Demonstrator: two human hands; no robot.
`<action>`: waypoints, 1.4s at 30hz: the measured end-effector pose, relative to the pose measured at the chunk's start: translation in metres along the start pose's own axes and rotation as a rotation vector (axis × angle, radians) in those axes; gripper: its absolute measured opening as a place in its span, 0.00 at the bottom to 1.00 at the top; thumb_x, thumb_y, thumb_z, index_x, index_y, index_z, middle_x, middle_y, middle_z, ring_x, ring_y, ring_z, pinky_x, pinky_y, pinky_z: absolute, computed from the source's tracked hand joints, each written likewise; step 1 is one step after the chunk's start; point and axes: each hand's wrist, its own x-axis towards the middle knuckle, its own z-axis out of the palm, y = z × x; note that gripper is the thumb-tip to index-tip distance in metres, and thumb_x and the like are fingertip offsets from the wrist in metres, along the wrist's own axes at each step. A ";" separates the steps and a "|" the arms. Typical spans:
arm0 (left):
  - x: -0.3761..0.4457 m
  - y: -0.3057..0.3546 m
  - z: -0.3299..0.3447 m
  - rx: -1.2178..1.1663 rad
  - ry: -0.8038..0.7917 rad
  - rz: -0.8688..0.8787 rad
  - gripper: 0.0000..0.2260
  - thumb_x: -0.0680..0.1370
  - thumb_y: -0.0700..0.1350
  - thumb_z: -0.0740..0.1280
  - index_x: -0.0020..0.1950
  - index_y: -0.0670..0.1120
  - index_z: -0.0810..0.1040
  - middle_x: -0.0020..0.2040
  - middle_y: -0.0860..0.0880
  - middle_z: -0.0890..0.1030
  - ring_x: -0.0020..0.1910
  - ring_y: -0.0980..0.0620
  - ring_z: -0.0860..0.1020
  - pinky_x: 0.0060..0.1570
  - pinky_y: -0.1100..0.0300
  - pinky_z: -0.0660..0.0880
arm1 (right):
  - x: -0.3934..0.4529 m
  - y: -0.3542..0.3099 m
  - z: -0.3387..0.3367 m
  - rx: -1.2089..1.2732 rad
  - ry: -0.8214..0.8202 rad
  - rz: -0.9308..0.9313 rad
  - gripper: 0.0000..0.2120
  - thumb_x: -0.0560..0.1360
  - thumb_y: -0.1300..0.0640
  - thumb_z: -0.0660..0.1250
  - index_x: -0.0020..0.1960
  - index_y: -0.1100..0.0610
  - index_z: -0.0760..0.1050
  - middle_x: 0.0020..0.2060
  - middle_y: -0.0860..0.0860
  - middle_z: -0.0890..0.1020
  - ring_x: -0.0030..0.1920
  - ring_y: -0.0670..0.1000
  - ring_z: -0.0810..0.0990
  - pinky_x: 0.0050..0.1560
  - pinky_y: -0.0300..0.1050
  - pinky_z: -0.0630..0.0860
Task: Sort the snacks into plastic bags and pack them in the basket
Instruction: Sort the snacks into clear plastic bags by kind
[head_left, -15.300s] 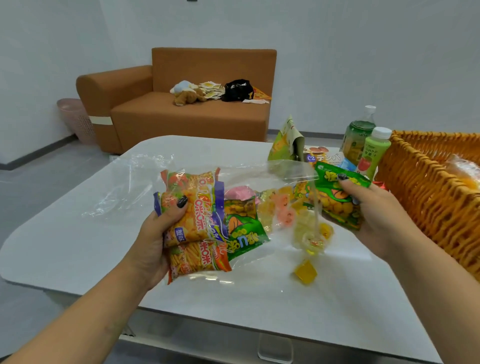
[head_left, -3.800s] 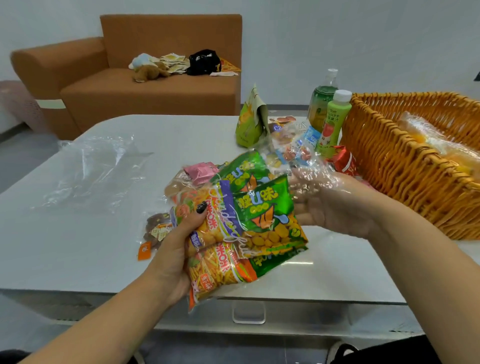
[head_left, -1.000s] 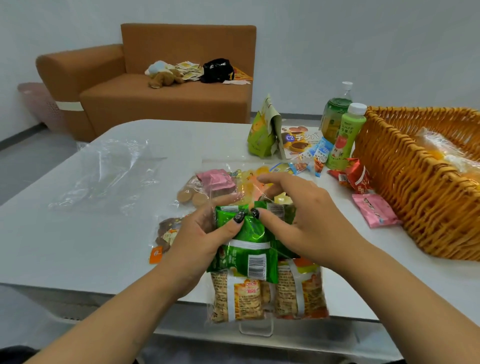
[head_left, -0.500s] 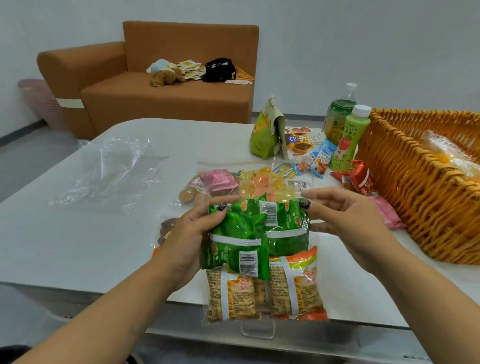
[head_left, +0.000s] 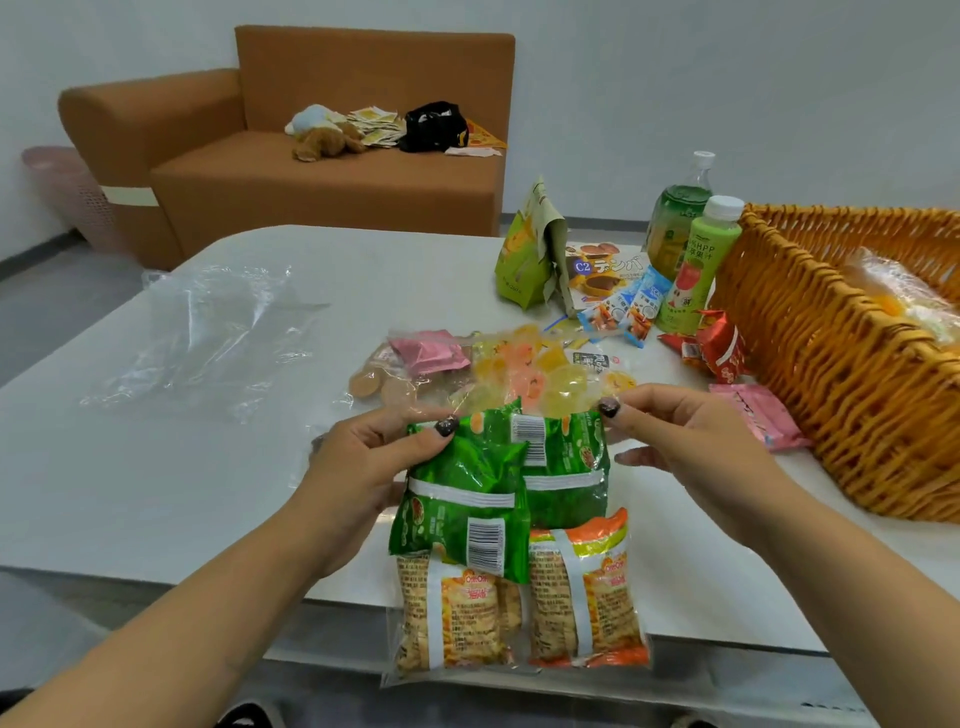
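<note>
At the far left of the frame, an empty clear plastic bag (head_left: 208, 332) is laid flat on the white counter (head_left: 156, 467). An orange sofa (head_left: 311, 156) is seen at the upper left. At lower centre, a filled plastic bag (head_left: 514, 561) is held upright over the near counter edge; two green snack packets and two orange ones are contained in it. Its top left corner is pinched by the left hand (head_left: 363, 467), thumb clamped against curled fingers. Its top right corner is pinched by the right hand (head_left: 691, 457) in the same manner. Behind the hands, a second bag of jelly cups and pink packets (head_left: 498, 369) is laid on the counter. Loose snacks and two green bottles (head_left: 685, 249) are located at upper right centre. The wicker basket (head_left: 841, 364) is positioned at the right edge, with a wrapped item inside.
</note>
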 end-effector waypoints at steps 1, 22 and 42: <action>-0.001 0.000 0.001 0.005 0.006 0.003 0.09 0.67 0.43 0.70 0.43 0.50 0.87 0.47 0.45 0.86 0.47 0.47 0.83 0.47 0.51 0.79 | 0.001 0.000 0.001 0.001 -0.013 0.009 0.03 0.74 0.60 0.70 0.45 0.57 0.83 0.42 0.57 0.85 0.43 0.52 0.82 0.45 0.49 0.80; 0.002 0.013 -0.024 0.159 -0.010 -0.039 0.09 0.72 0.47 0.72 0.51 0.47 0.86 0.52 0.36 0.81 0.43 0.45 0.73 0.41 0.53 0.65 | -0.005 -0.017 -0.009 0.146 -0.076 0.104 0.12 0.79 0.63 0.61 0.53 0.58 0.83 0.22 0.55 0.73 0.19 0.49 0.67 0.20 0.38 0.65; -0.009 0.044 -0.004 -0.373 0.072 -0.336 0.12 0.66 0.38 0.66 0.45 0.39 0.85 0.39 0.43 0.86 0.31 0.52 0.84 0.24 0.65 0.78 | 0.000 -0.036 0.012 0.729 0.071 0.530 0.19 0.82 0.50 0.56 0.50 0.66 0.76 0.39 0.60 0.85 0.33 0.54 0.85 0.30 0.41 0.80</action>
